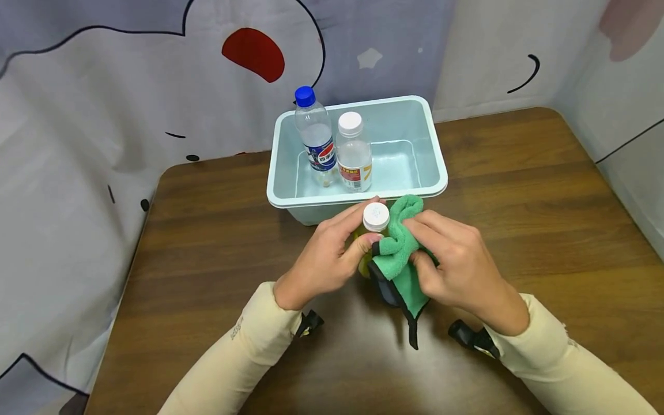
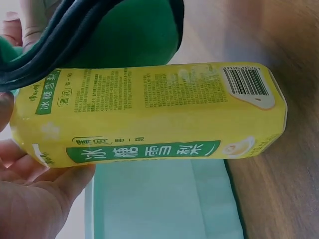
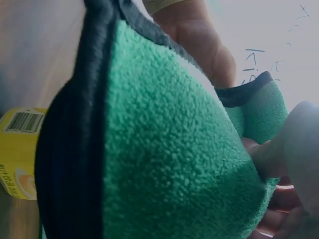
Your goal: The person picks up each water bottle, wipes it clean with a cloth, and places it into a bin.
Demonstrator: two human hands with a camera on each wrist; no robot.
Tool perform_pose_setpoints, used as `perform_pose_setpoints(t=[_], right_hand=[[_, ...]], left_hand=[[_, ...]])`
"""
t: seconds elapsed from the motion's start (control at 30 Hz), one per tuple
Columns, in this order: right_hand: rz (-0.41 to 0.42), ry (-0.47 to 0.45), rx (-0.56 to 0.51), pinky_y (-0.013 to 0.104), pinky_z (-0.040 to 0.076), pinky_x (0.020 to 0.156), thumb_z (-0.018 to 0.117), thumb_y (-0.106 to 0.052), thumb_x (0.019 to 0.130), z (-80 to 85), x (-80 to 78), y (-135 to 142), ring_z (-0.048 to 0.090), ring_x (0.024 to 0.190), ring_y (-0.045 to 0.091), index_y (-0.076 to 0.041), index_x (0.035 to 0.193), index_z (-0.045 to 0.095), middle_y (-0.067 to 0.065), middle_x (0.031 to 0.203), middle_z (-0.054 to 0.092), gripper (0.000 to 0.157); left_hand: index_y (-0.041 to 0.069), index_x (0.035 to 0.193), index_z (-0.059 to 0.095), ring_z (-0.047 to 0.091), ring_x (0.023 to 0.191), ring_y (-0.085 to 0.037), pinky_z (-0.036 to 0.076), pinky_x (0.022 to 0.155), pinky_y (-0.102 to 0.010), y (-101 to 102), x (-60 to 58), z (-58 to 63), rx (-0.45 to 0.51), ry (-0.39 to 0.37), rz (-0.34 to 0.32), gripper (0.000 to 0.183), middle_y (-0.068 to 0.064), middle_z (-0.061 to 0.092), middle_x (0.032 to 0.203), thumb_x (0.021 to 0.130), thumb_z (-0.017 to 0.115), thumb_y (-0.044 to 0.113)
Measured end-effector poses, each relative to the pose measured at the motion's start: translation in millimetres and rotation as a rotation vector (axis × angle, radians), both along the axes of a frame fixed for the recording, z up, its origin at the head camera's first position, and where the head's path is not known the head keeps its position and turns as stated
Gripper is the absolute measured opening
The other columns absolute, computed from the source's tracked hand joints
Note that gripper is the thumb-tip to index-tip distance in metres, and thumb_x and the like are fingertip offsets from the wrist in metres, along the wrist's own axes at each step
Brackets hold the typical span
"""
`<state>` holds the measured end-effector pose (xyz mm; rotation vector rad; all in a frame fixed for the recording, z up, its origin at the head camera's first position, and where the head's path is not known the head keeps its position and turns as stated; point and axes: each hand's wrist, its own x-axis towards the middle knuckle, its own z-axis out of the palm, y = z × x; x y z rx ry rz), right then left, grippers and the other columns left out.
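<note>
My left hand [image 1: 324,256] grips a yellow-labelled drink bottle [image 2: 149,117] near its top, thumb and fingers on either side below the white cap [image 1: 376,217]. In the head view the bottle stands upright with its cap toward me, and the cloth and hand hide much of its body. My right hand [image 1: 459,259] pinches a bunched green cloth [image 1: 399,245] with dark edging, held against the bottle's right side. A black-trimmed corner of the cloth dangles below. The right wrist view is mostly filled by the cloth [image 3: 164,139], with fingers at its right edge.
Just beyond my hands stands a pale blue plastic basin [image 1: 358,202]. Inside it are a blue-capped Pepsi bottle [image 1: 320,147] and a white-capped clear bottle [image 1: 354,155]. The wooden table [image 1: 207,259] meets a printed curtain [image 1: 129,104] at the back and left.
</note>
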<state>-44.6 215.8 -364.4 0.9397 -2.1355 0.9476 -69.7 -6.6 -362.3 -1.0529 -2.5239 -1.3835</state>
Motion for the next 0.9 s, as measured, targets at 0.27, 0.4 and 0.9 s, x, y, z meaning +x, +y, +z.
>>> perform_pose_setpoints(t=[0.27,0.4,0.9], right_hand=[[0.074,-0.144,0.044,0.020,0.046,0.060,0.048,0.014,0.069,-11.6,-8.0,12.0,0.054,0.072,0.009,-0.004,0.094,0.073,0.001,0.085,0.067,0.040],[0.131,-0.310,0.076,0.015,0.042,0.065,0.053,0.017,0.065,-32.6,-18.9,18.4,0.052,0.075,0.006,-0.009,0.091,0.075,-0.005,0.084,0.065,0.042],[0.066,-0.597,0.417,0.023,0.033,0.058,0.060,0.009,0.065,-69.1,-28.4,9.8,0.037,0.063,0.009,-0.016,0.067,0.058,-0.008,0.066,0.040,0.026]], left_hand=[[-0.001,0.146,0.057,0.059,0.140,-0.023,0.046,0.120,-0.035,1.1,0.6,0.9,0.016,-0.014,0.004,0.049,-0.017,0.061,0.149,0.101,0.068,0.014],[-0.002,0.146,0.057,0.059,0.139,-0.023,0.047,0.119,-0.036,3.1,0.2,1.2,0.035,-0.035,0.001,0.049,-0.017,0.060,0.150,0.101,0.068,0.014],[0.001,0.147,0.057,0.057,0.142,-0.022,0.046,0.120,-0.037,0.6,2.3,-1.4,0.055,-0.078,0.022,0.049,-0.015,0.059,0.152,0.101,0.068,0.015]])
